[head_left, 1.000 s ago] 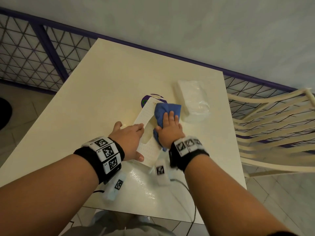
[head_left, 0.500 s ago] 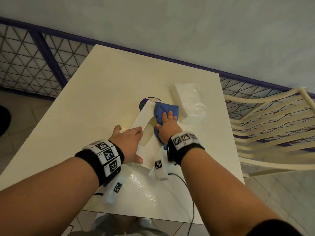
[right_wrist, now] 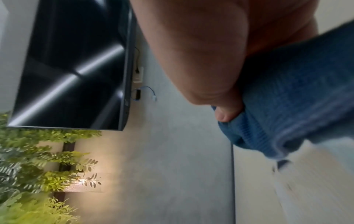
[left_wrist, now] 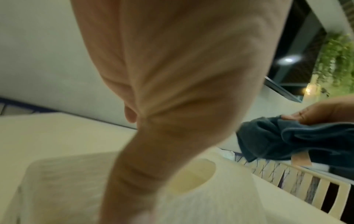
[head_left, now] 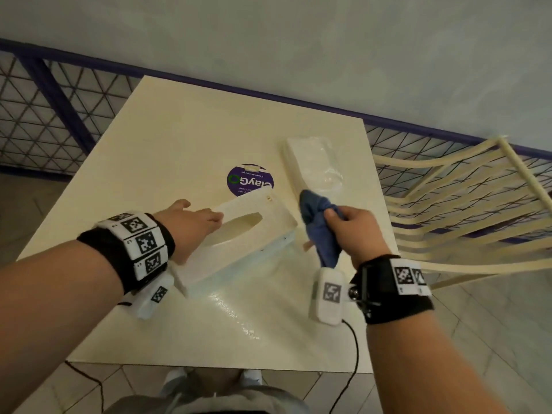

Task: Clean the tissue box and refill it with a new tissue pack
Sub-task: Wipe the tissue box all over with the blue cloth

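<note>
The white tissue box [head_left: 254, 234] lies on the cream table [head_left: 179, 138] with its oval slot facing up, its near left end raised. My left hand [head_left: 194, 225] holds that end, fingers across the top beside the slot and thumb on the far side. In the left wrist view the box [left_wrist: 220, 204] is blurred under my left hand [left_wrist: 172, 75]. My right hand [head_left: 352, 231] grips a bunched blue cloth [head_left: 319, 234] just right of the box, off its surface. The cloth [right_wrist: 287, 98] fills my fist in the right wrist view. A new tissue pack [head_left: 316, 165] in clear wrap lies behind the cloth.
A round purple sticker [head_left: 249, 180] is on the table behind the box. A cream slatted chair [head_left: 463, 210] stands close to the table's right edge. A purple-framed mesh fence [head_left: 44, 115] runs along the far side, under a pale wall.
My right hand lifted the cloth off the box and bunched it, moving right. The box has swung round so its slot lies crosswise, uncovering the purple sticker. My left hand stays on the box.
</note>
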Demonstrator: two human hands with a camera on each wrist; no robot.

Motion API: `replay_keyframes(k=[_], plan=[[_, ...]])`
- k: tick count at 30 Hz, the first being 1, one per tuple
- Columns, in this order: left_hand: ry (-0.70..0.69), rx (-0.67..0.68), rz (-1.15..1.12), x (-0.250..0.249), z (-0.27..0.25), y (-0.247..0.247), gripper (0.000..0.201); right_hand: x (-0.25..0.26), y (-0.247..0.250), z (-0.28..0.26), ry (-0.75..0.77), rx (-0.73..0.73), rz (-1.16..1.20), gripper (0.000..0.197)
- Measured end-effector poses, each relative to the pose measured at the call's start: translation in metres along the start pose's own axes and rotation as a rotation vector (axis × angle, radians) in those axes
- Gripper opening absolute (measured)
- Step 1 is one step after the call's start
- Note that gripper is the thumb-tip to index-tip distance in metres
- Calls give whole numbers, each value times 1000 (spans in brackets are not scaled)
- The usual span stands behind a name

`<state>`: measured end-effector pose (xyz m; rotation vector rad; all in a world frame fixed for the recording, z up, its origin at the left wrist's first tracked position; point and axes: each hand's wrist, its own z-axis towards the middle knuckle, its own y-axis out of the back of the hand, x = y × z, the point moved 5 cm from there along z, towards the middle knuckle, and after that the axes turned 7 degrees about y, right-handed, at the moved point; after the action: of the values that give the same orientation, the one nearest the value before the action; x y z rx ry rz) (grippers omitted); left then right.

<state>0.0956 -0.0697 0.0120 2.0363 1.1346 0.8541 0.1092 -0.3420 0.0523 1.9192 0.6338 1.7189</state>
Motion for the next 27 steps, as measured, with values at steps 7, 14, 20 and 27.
replay_keyframes(k=[7,14,20,27], plan=[[230,-139,-295,-18,16,-1,83,31,-13,13,153,-5,-166,26],[295,-98,-413,-17,25,-16,95,11,-144,36,145,512,-712,63],[293,-103,-362,-16,27,-17,93,24,-151,86,239,624,-775,60],[281,-117,-425,-14,27,-20,94,-6,-133,40,283,667,-875,62]])
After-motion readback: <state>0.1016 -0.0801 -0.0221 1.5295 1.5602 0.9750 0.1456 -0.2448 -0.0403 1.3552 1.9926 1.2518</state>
